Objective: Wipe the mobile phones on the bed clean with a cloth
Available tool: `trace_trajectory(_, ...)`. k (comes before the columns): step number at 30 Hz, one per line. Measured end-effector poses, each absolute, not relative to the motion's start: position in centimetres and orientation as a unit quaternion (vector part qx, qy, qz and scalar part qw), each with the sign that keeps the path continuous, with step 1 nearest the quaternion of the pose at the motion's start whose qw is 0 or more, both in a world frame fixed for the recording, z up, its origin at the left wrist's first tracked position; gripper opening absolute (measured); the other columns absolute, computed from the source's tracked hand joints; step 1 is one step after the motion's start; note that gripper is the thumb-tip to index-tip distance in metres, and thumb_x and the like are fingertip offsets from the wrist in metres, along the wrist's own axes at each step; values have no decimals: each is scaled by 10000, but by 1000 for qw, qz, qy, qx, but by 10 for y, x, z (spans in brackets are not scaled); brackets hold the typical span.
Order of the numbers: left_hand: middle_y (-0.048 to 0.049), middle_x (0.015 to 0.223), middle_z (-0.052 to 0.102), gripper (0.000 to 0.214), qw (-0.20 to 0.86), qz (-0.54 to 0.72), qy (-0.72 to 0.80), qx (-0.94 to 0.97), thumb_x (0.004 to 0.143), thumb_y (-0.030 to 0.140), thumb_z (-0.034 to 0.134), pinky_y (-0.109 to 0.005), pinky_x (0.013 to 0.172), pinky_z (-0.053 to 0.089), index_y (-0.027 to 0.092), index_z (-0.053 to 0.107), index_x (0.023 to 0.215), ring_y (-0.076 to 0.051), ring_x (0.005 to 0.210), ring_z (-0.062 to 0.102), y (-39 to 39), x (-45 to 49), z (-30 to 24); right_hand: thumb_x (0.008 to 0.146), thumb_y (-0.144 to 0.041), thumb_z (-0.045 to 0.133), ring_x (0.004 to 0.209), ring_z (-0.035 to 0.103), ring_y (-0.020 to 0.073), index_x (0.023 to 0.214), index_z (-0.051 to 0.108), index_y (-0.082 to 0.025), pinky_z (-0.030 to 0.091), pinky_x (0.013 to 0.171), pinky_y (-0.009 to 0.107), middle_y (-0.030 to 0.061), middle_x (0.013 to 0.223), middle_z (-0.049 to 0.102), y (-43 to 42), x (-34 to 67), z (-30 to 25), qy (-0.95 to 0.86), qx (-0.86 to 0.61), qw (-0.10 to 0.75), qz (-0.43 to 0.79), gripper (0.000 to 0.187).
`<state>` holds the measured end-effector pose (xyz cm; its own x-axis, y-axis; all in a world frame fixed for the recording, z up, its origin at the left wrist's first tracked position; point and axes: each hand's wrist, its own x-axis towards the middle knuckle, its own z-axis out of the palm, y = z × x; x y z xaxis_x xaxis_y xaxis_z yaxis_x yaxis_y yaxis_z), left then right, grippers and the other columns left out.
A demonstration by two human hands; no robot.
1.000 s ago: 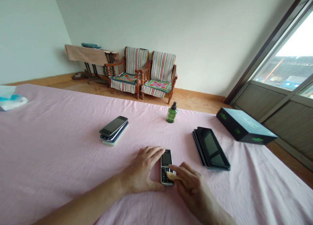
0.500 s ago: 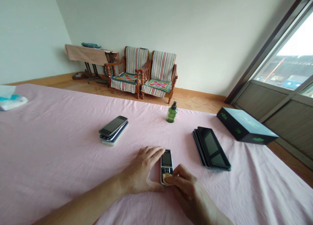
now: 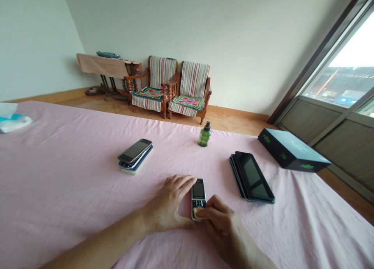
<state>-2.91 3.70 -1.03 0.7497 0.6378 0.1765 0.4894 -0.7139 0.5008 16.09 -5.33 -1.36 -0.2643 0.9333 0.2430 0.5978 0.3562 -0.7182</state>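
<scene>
A keypad mobile phone (image 3: 199,189) lies face up on the pink cloth, its screen at the far end. My left hand (image 3: 169,204) steadies it from the left, fingertips at its top edge and thumb by its bottom end. Between the thumb and fingers of my right hand (image 3: 223,226) is a small yellowish pad (image 3: 196,211), pressed on the phone's lower keys. Whether the pad is sponge or cloth I cannot tell; the fingers cover part of it.
On the pink cloth (image 3: 73,152) are a stack of phones (image 3: 135,151), a green spray bottle (image 3: 205,135), a stack of dark tablets (image 3: 254,177), a black box (image 3: 293,150) and a tissue pack (image 3: 14,121). Two wooden chairs (image 3: 191,82) stand beyond.
My right hand has shifted slightly with the pad over the lower keys. My left hand keeps its place on the phone. The stacks and bottle stay put.
</scene>
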Motion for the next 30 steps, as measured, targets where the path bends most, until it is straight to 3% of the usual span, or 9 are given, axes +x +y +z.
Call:
trace_trajectory(6, -102, 1420, 433, 1019, 221, 173, 310, 909, 567, 550, 814, -467, 1079, 284, 213, 352, 1410, -326, 1267, 392, 38, -29, -12, 879, -22, 420, 796, 560, 140, 1052, 641, -237, 447, 678, 229, 44, 918, 507, -45, 161, -16, -753, -508, 333, 252, 353)
trace_trajectory(18, -112, 1410, 442, 985, 217, 180, 303, 910, 584, 529, 812, -451, 1075, 298, 198, 366, 1398, -318, 1260, 403, 38, -29, -11, 839, -8, 458, 774, 566, 133, 1028, 665, -272, 425, 651, 231, 29, 935, 521, -49, 159, -10, -778, -505, 294, 230, 386)
trace_trajectory(30, -119, 1412, 439, 1027, 220, 170, 309, 910, 548, 551, 828, -482, 1076, 290, 205, 370, 1400, -337, 1270, 390, 37, -28, -10, 865, -11, 387, 759, 559, 145, 1097, 646, -238, 469, 670, 258, 62, 941, 516, -42, 155, -10, -773, -536, 283, 185, 415)
